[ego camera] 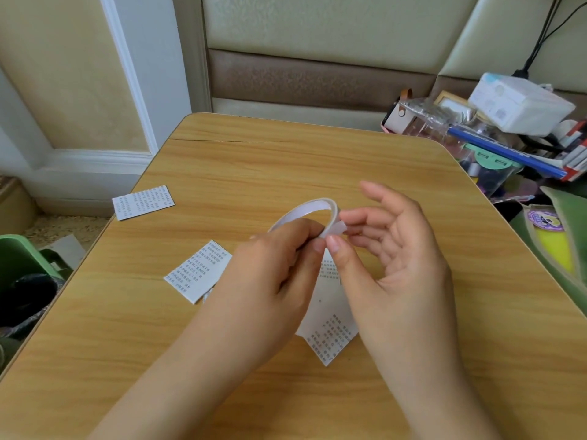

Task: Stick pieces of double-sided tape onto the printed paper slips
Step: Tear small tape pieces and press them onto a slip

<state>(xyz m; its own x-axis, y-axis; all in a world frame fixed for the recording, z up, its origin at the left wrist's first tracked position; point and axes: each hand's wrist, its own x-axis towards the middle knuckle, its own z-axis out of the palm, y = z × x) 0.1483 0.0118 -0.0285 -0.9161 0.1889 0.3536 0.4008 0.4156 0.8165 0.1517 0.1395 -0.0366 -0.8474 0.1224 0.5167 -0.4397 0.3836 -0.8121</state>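
Tape roll [305,211] between both hands.

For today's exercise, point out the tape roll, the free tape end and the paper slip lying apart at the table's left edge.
tape roll [305,208], head view, on the far arc of the ring.
free tape end [337,228], head view, on the loose white tab.
paper slip [143,202], head view, on the middle of its printed face.

My left hand [279,268] covers the near side of the tape roll [305,214] and one corner of a printed slip [198,271]. My right hand [397,258] hides part of the slip [327,331] beneath it. The print is too small to read.
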